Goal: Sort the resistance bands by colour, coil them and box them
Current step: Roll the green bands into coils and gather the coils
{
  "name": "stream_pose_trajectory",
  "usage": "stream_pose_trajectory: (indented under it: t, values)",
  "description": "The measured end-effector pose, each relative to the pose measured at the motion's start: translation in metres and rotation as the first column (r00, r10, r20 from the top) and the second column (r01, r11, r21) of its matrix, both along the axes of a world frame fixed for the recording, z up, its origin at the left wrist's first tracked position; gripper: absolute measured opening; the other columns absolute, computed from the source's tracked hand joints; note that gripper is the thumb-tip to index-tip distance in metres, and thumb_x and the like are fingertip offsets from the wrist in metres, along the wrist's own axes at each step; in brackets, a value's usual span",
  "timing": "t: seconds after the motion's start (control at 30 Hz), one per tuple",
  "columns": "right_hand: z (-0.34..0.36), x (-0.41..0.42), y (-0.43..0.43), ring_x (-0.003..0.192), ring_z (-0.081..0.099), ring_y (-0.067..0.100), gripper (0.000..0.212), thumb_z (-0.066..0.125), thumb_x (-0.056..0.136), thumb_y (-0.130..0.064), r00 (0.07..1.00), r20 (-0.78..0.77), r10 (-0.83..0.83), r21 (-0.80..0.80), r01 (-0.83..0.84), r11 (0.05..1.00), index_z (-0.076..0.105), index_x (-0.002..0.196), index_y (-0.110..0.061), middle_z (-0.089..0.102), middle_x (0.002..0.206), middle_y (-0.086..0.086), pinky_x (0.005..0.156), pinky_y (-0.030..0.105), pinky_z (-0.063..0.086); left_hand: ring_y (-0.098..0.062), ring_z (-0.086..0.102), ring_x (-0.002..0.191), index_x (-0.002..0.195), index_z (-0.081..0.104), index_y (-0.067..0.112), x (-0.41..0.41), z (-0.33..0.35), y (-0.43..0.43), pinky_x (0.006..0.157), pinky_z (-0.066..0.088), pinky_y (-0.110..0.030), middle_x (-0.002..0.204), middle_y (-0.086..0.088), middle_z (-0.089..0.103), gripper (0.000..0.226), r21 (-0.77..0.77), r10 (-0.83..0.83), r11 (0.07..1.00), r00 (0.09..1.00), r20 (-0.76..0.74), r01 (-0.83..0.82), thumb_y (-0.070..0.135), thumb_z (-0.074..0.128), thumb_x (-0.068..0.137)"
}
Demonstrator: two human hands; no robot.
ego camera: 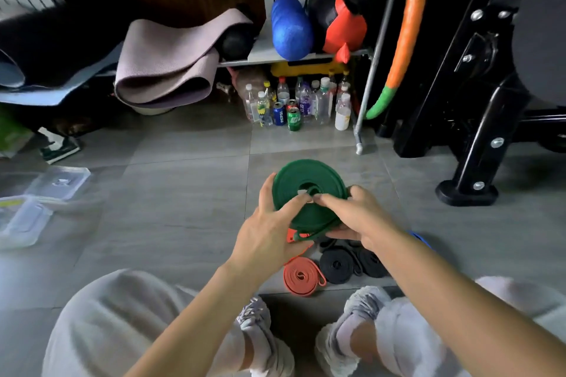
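The green band (294, 180), coiled flat, is held tilted off the floor; beneath lie an orange coil (301, 277) beside black coils (337, 265), clear boxes (21, 223) well apart.

Floor (171, 193) open to the left; coiled bands (335, 265) underneath, bottles (306, 104) crowd ahead

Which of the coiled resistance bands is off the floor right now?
The green coiled rubber band, gripped by the left hand and right hand; the orange coiled band and black coiled bands lie on the grey floor.
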State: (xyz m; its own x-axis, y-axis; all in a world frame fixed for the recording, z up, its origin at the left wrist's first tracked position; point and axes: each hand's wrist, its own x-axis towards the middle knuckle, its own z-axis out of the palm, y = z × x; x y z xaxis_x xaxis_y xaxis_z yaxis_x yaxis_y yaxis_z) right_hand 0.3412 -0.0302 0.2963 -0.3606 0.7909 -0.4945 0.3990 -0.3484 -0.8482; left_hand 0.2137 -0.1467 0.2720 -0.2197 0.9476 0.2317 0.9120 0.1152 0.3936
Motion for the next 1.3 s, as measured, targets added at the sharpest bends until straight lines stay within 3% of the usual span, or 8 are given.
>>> stream_pose_trajectory:
  t: [0.13,0.27,0.5,0.7,0.9,1.07,1.17,1.3]
  values:
    - [0.005,0.017,0.031,0.076,0.068,0.025,0.036,0.074,0.078,-0.036,0.999,0.015,0.044,-0.054,-0.043,0.998,0.053,0.091,-0.010,0.065,0.097,0.011,0.059,0.034,0.059,-0.033,0.063,0.089,0.128,0.047,0.041,0.014,-0.002,0.036,0.078,0.056,-0.038,0.150,-0.007,0.013,0.067,-0.021,-0.002,1.000,0.996,0.089,0.004,0.040,0.077,0.068]
    - [0.009,0.041,0.072,0.058,0.065,0.022,0.031,0.068,0.084,-0.032,1.000,0.015,0.022,-0.122,-0.020,0.992,0.050,0.092,-0.009,0.065,0.090,0.015,0.051,0.029,0.055,-0.021,0.055,0.103,0.121,0.049,0.045,0.025,-0.014,0.078,0.088,0.044,-0.020,0.142,-0.001,0.023,0.067,0.033,-0.031,0.999,0.970,0.243,0.024,0.038,0.080,0.062]
    - [-0.027,0.077,0.119,0.059,0.063,0.020,0.024,0.067,0.086,-0.029,0.998,0.025,0.050,-0.147,-0.046,0.988,0.051,0.083,-0.011,0.066,0.079,0.009,0.059,0.031,0.058,-0.030,0.043,0.123,0.127,0.038,0.052,0.044,-0.061,0.136,0.102,0.045,-0.037,0.141,-0.008,0.025,0.074,-0.035,-0.153,0.985,0.951,0.267,0.168,0.039,0.080,0.067]
    - [-0.111,0.087,0.137,0.058,0.064,0.020,0.029,0.071,0.081,-0.033,0.993,0.044,-0.114,-0.259,0.121,0.958,0.052,0.091,-0.013,0.066,0.084,0.009,0.058,0.033,0.058,-0.029,0.044,0.123,0.128,0.055,0.037,0.053,-0.120,0.165,0.103,0.040,-0.029,0.140,-0.010,0.027,0.070,-0.147,-0.150,0.967,0.934,0.325,0.206,0.036,0.082,0.063]
    - [-0.216,0.130,0.128,0.058,0.067,0.019,0.020,0.059,0.090,-0.032,0.946,-0.048,-0.322,-0.554,0.243,0.796,0.063,0.099,-0.015,0.068,0.073,0.006,0.053,0.026,0.053,-0.017,0.046,0.119,0.111,0.054,0.050,0.057,-0.190,0.167,0.103,0.031,-0.013,0.130,0.002,0.032,0.063,-0.293,0.039,0.947,0.854,0.519,0.134,0.056,0.067,0.049]
    - [-0.317,0.181,0.142,0.079,0.063,0.025,0.032,0.072,0.081,-0.024,0.865,0.418,-0.279,-0.107,0.352,0.930,0.059,0.103,-0.004,0.068,0.094,0.015,0.073,0.031,0.046,-0.012,0.057,0.107,0.097,0.050,0.072,0.056,-0.242,0.162,0.103,0.045,-0.030,0.132,-0.003,0.033,0.059,-0.360,0.170,0.931,0.796,0.580,0.063,0.060,0.069,0.043]
    - [-0.345,0.195,0.163,0.102,0.059,0.031,0.044,0.065,0.084,-0.023,0.727,0.675,-0.122,0.119,0.056,0.991,0.050,0.124,-0.014,0.061,0.114,0.016,0.083,0.035,0.045,-0.015,0.061,0.104,0.100,0.045,0.077,0.056,-0.263,0.162,0.097,0.050,-0.035,0.133,-0.003,0.032,0.064,-0.381,0.224,0.924,0.774,0.593,0.025,0.061,0.070,0.043]
    - [-0.372,0.208,0.193,0.111,0.052,0.026,0.082,0.062,0.083,-0.033,0.317,0.891,0.326,-0.090,-0.581,0.809,0.011,0.147,-0.034,0.045,0.125,0.007,0.094,0.035,0.041,-0.019,0.059,0.108,0.101,0.046,0.076,0.052,-0.282,0.164,0.093,0.052,-0.035,0.128,0.000,0.036,0.064,-0.370,0.259,0.929,0.757,0.600,-0.024,0.060,0.070,0.044]
